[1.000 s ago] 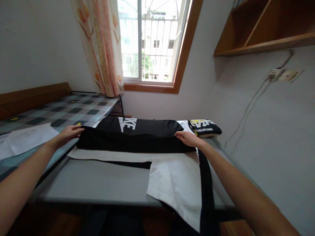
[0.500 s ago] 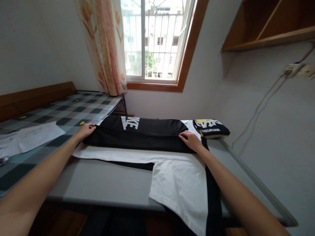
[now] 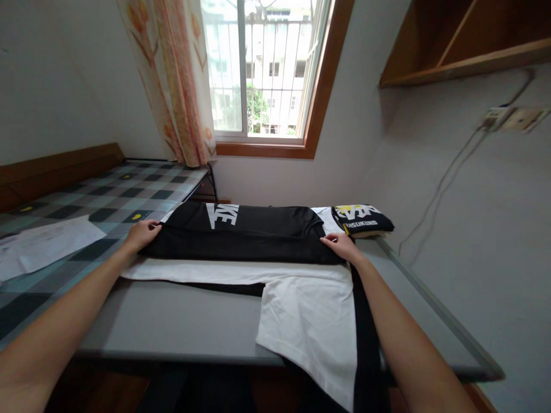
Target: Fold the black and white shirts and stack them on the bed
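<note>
**Your count, kind by kind**

You have two hands on the cloth — the left hand (image 3: 144, 234) and the right hand (image 3: 342, 246); three garments lie on one grey table (image 3: 172, 321) — a black shirt (image 3: 241, 235), a white garment (image 3: 310, 321) beneath it, a folded black-and-yellow shirt (image 3: 361, 219); one sheet of paper (image 3: 43, 246) on one checked bed (image 3: 107, 198); one window (image 3: 258, 69); one curtain (image 3: 176, 80); one wooden shelf (image 3: 465, 46).

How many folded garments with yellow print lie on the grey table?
1: the folded black garment with yellow print lies at the table's far right corner; any others beneath it would be hidden.
</note>
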Demonstrator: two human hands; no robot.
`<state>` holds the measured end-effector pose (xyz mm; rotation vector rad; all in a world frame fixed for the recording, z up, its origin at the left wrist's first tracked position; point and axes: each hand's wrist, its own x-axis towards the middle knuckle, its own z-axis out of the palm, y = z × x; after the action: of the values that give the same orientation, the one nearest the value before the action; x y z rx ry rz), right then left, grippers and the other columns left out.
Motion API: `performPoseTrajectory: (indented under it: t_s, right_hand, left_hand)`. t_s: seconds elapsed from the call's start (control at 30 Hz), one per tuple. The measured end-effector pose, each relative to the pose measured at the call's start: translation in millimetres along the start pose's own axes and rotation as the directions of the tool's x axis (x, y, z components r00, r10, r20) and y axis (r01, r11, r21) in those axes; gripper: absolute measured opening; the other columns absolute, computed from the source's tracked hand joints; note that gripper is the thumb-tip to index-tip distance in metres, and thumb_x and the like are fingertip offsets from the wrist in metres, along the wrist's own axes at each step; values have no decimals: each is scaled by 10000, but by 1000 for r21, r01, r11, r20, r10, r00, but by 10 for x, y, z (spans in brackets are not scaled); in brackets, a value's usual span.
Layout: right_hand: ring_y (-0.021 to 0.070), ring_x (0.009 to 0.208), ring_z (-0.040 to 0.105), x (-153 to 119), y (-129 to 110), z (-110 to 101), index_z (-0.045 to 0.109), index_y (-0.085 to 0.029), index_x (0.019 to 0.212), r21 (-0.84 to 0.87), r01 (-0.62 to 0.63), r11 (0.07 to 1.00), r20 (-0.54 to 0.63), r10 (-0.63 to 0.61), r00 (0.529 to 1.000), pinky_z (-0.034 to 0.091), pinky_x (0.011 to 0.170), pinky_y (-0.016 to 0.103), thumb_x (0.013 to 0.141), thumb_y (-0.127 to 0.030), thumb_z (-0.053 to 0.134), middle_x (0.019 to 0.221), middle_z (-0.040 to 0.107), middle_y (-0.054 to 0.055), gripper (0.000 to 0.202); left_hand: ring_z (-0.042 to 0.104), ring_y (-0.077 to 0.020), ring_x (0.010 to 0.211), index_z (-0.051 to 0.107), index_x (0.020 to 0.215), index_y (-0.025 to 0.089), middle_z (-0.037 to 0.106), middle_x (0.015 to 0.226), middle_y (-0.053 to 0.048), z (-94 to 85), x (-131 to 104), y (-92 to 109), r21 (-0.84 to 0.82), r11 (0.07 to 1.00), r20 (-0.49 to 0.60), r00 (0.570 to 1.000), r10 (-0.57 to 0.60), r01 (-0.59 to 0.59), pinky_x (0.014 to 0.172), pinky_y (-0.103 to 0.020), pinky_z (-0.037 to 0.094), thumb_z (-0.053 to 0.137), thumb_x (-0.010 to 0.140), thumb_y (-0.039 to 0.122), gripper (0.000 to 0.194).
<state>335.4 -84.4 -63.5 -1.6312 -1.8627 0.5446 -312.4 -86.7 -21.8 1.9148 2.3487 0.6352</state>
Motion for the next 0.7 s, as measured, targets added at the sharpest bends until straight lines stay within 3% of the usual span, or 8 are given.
performPoseTrajectory:
  t_s: [0.17, 0.3, 0.53, 0.7]
  right_hand:
    - [203, 708, 646, -46, 3, -26, 751, -159, 806, 27, 0, 1000, 75, -2, 997, 494, 632, 293, 775, -450, 613, 761, 731, 74, 324]
    - [179, 670, 612, -100, 10, 17, 732, -156, 817, -15, 43, 999, 5, -43, 999, 476, 611, 280, 727, -384, 653, 743, 706, 58, 257]
    - [180, 670, 619, -104, -14, 50, 702, -172, 775, -5, 35, 999, -40, -36, 999, 480, 621, 284, 761, -385, 614, 741, 706, 60, 231]
    - [177, 678, 633, -133, -78, 82, 705, -201, 793, -149, 28, 988, -110, -45, 993, 478, 644, 287, 782, -344, 618, 778, 717, 48, 168]
  left_hand:
    - [631, -215, 763, 710, 902, 131, 730, 816, -83, -5, 1, 25, 44, 999, 2, 1000, -10, 10, 644, -262, 397, 544, 790, 375, 315]
    - [621, -207, 754, 708, 922, 136, 719, 786, -70, 25, -16, -4, 38, 999, -26, 1000, 12, -11, 658, -261, 393, 528, 807, 380, 324]
    - [627, -233, 815, 700, 1006, 127, 713, 863, -82, 44, -31, -53, 12, 1000, -45, 999, 27, -26, 714, -282, 412, 510, 823, 386, 370]
    - [628, -238, 863, 694, 1066, 98, 715, 937, -111, 65, -6, -74, 57, 998, -45, 999, 16, -14, 751, -294, 421, 494, 863, 368, 392]
